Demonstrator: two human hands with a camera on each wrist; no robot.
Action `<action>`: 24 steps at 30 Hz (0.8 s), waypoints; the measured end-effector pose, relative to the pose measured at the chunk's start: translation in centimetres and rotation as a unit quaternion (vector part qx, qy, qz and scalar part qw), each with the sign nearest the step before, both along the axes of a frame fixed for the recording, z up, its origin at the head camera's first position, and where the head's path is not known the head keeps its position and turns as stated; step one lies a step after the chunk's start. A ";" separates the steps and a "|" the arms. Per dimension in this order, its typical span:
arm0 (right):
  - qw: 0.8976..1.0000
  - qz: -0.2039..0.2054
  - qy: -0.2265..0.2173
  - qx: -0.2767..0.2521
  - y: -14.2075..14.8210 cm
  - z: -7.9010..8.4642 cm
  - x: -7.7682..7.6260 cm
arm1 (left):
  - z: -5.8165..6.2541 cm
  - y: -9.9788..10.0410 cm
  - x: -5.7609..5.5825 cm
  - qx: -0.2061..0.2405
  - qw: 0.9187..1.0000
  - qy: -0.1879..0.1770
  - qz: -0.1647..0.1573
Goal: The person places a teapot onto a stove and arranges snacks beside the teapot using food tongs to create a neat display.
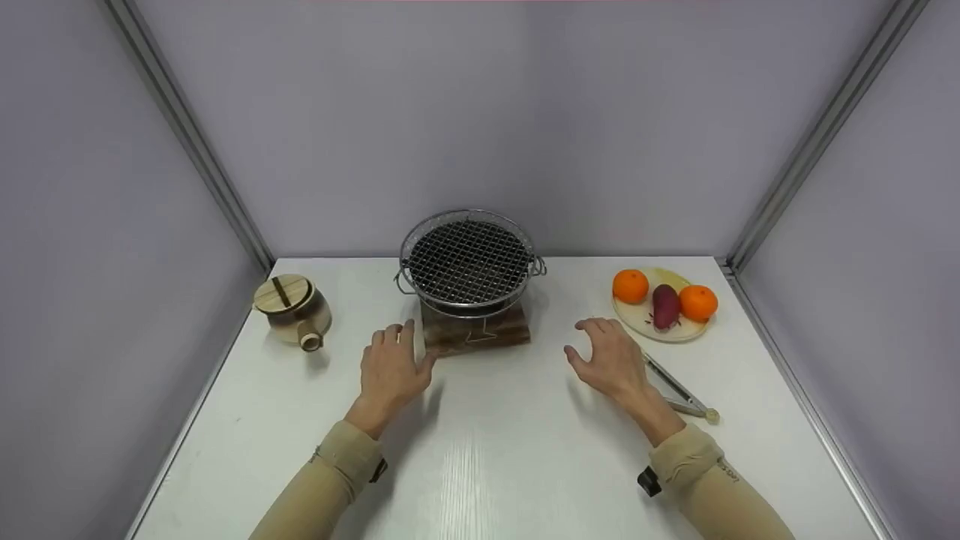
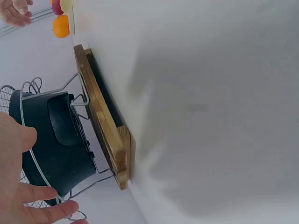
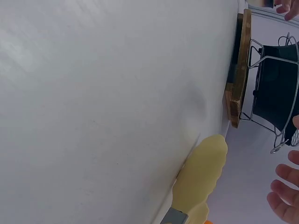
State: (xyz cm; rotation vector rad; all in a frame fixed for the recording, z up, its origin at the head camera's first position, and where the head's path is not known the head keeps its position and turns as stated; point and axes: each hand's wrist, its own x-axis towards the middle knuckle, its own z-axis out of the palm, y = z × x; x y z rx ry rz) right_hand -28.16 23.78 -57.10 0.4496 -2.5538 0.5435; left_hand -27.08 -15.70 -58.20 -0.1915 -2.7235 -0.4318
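My left hand [image 1: 392, 367] is held over the table just left of the wooden base of a small tabletop grill [image 1: 469, 262], fingers spread and holding nothing. In the left wrist view, its thumb and fingers [image 2: 39, 212] overlap the grill's wire frame and black bowl [image 2: 56, 144]. My right hand [image 1: 611, 356], also holding nothing, hovers right of the grill with loosely bent fingers. Beside and partly under it lie metal tongs [image 1: 679, 386]; their cream, scalloped tips [image 3: 201, 163] show in the right wrist view. The grill carries a round wire mesh and stands on a brown wooden base [image 1: 480, 334].
A side-handled teapot [image 1: 300, 311] with a wooden lid stands at the far left. On the right, a pale plate [image 1: 652, 334] bears two oranges [image 1: 630, 286] and a purple sweet potato [image 1: 664, 306]. Grey walls [image 1: 480, 112] close in the white table [image 1: 487, 450] behind and at both sides.
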 end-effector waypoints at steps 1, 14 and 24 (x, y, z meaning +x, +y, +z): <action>1.000 0.000 0.002 -0.001 0.0 0.0 0.0 | 0.1 -0.1 0.0 0.001 1.000 -0.005 0.001; 1.000 0.009 0.013 0.002 -0.4 0.0 -0.2 | 0.5 -1.1 0.1 0.016 1.000 -0.004 0.013; 0.999 0.025 0.007 0.019 -0.7 0.2 -0.4 | 0.4 -2.3 -0.1 0.027 0.999 -0.024 0.032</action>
